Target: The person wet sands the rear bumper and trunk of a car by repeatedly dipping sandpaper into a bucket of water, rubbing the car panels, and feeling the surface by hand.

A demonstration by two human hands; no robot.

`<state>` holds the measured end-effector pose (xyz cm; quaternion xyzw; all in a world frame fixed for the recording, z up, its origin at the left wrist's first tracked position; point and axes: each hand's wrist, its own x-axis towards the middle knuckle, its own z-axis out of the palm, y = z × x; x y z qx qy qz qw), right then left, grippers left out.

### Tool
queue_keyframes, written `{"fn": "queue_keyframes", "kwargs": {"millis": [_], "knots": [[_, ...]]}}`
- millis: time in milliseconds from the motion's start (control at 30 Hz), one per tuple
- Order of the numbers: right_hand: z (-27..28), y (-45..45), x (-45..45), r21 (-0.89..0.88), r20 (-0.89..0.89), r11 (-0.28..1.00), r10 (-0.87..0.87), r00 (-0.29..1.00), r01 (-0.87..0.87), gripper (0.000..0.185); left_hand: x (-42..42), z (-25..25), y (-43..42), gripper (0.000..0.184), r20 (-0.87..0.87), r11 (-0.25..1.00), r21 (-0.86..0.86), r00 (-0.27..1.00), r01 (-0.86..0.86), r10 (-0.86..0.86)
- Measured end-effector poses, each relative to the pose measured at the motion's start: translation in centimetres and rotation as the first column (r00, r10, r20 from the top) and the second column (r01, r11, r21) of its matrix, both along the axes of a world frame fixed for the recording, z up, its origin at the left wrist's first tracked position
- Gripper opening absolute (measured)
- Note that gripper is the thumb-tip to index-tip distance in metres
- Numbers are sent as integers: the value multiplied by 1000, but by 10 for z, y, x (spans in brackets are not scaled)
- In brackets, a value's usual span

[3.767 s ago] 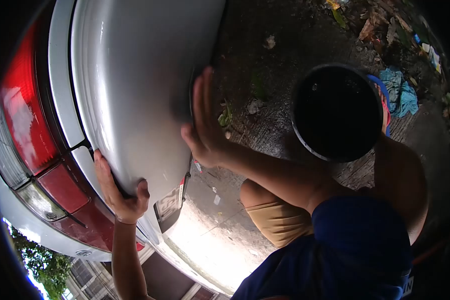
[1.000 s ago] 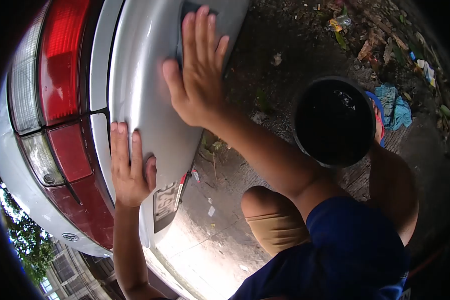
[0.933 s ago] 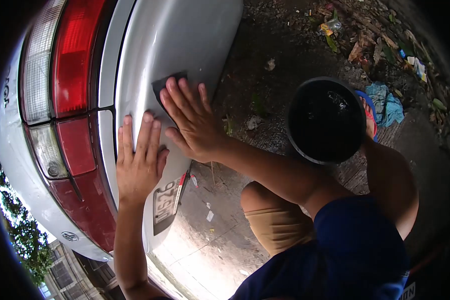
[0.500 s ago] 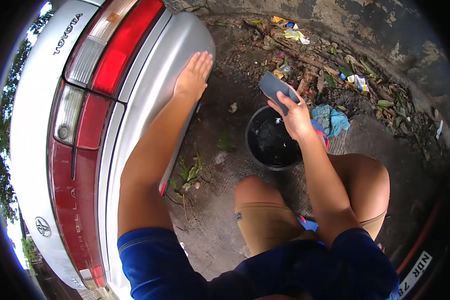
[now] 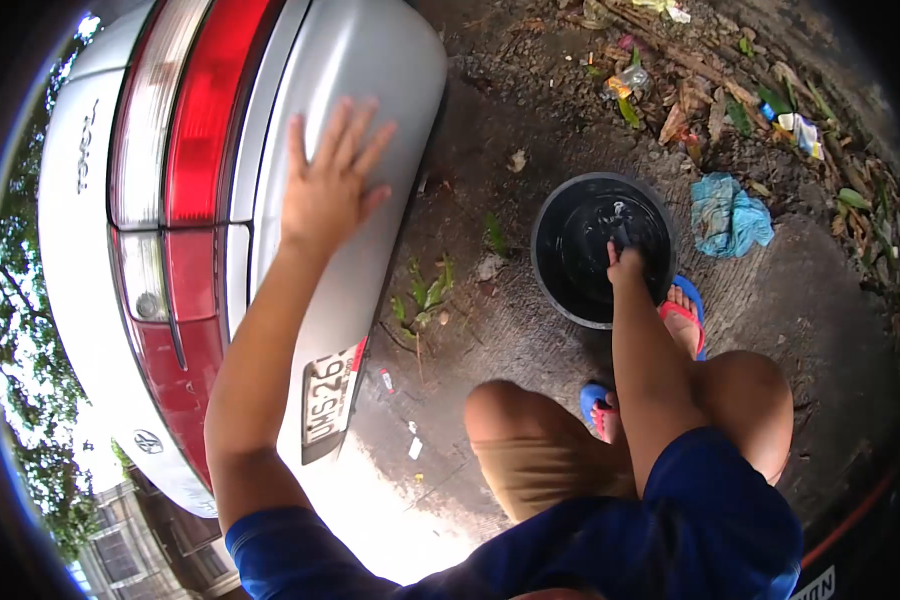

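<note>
My left hand [image 5: 327, 190] is over the silver car's rear bumper [image 5: 370, 240], fingers spread and holding nothing; I cannot tell whether its palm touches the surface. Down inside the black bucket [image 5: 553, 292] is my right hand [image 5: 626, 264], blurred, its fingers closed round a piece of dark grey sandpaper [image 5: 625, 236]. The sandpaper barely shows against the bucket's dark inside. Wet glints show in the bucket, which stands on the ground between the car and my feet.
A crumpled teal cloth [image 5: 730, 216] lies right of the bucket. Leaves and litter [image 5: 705, 95] line the wall at upper right. Beside the bucket are my feet in blue flip-flops [image 5: 698, 312]. The license plate [image 5: 327, 398] sits low on the car's rear.
My right hand has lowered the sandpaper from above the bucket's rim into it. My left hand has shifted inward on the bumper, its fingers now spread. The view has turned, showing the license plate.
</note>
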<state>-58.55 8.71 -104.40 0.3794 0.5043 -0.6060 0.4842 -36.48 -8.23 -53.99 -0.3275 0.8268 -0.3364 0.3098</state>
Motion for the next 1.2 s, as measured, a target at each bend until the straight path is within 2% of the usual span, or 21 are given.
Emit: {"fn": "queue_keyframes", "kwargs": {"millis": [33,100,133,167,200,233,267,333,367,400,467,533,600,633,700,733,800,900,1000,1067,1200], "knots": [[-13,4,1,-44,-28,998,-44,999,43,29,-24,6,-24,81,-42,997,-75,999,5,-8],[110,-9,19,-262,-169,961,42,985,-86,31,-49,4,-70,77,-135,982,-165,984,96,-119],[154,-20,41,-439,-318,864,109,942,-248,29,-56,-4,-84,76,-155,975,-180,976,127,-156],[214,-34,65,-576,-341,757,119,933,-307,25,-65,-11,-85,75,-73,967,-235,990,99,-119],[275,-43,78,-607,-387,624,308,869,-491,25,-71,-20,-82,75,10,953,-289,996,87,-88],[328,-48,87,-613,-431,531,396,811,-585,26,-71,-23,-75,75,56,965,-243,994,102,-91],[350,-54,99,-663,-511,441,323,796,-605,24,-68,-21,-65,75,90,968,-222,991,117,-99],[362,-59,89,-533,-725,549,95,682,-644,22,-48,-20,-42,75,123,980,-141,985,141,-124],[363,-52,88,-471,-810,588,5,586,-657,21,-29,-23,-23,75,125,987,-76,983,143,-133],[340,-54,85,-404,-852,604,26,523,-688,22,-8,-25,-1,76,126,989,-21,982,147,-143],[289,-57,66,-176,-922,635,162,352,-752,20,36,-30,45,77,128,994,71,988,80,-88],[228,-51,47,179,-924,621,373,87,-763,25,76,-27,87,79,92,995,91,994,43,-52],[178,-26,30,451,-826,539,553,-105,-712,30,116,-7,127,81,26,998,70,1000,12,-14],[161,-8,25,488,-765,476,636,-96,-732,32,133,7,142,82,-16,998,61,1000,-14,15],[148,32,16,630,-601,206,740,-302,-749,47,169,35,175,85,-85,995,59,993,-82,87],[124,44,16,556,-546,67,780,-304,-828,52,188,43,187,85,-162,992,86,981,-91,104],[117,56,36,633,-464,-184,687,-559,-752,52,219,49,204,86,-317,987,142,940,-82,124],[124,46,46,628,-386,-452,525,-758,-633,53,230,49,209,91,-533,987,159,841,-9,93],[141,69,51,647,-315,-534,462,-829,-544,52,233,47,212,95,-728,990,138,678,-5,105],[110,83,58,639,-345,-592,350,-871,-491,52,240,44,212,99,-785,992,120,609,-23,109],[110,128,90,634,-301,-618,357,-884,-465,53,244,40,217,101,-779,996,73,622,-42,83]]}}
